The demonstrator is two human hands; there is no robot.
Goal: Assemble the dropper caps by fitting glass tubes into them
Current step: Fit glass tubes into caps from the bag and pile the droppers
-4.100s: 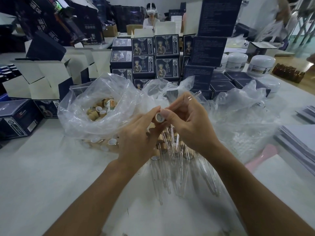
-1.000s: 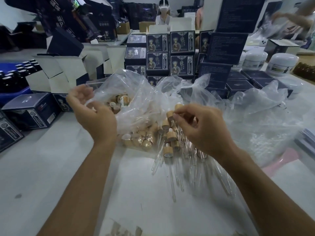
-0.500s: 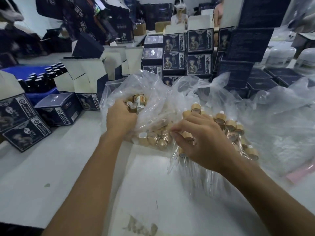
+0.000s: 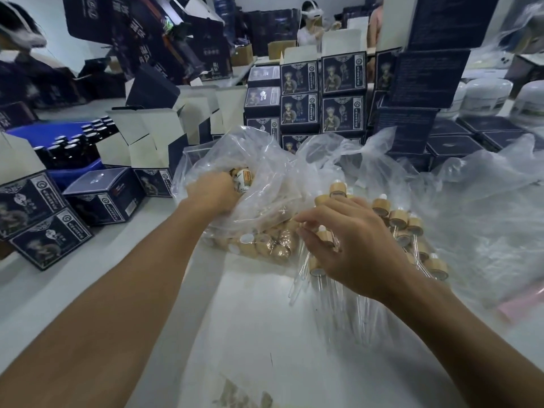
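Head view: two bare forearms reached over a white table [image 4: 88,290].
Left hand [image 4: 213,192]: was pushed into a clear plastic bag [image 4: 265,160] of loose dropper caps [image 4: 265,245]; its fingers were hidden, so their grip could not be told.
Right hand [image 4: 350,245]: lay on a heap of glass tubes [image 4: 297,278], fingers bent down among them; a pinch could not be made out.
Assembled droppers [image 4: 397,219]: were piled just beyond the right hand.
Dark printed boxes [image 4: 323,92]: stood stacked behind the bag.

White table [image 4: 88,293]: plastic bag [image 4: 265,172], dark boxes [image 4: 103,195], glass tubes [image 4: 338,304].
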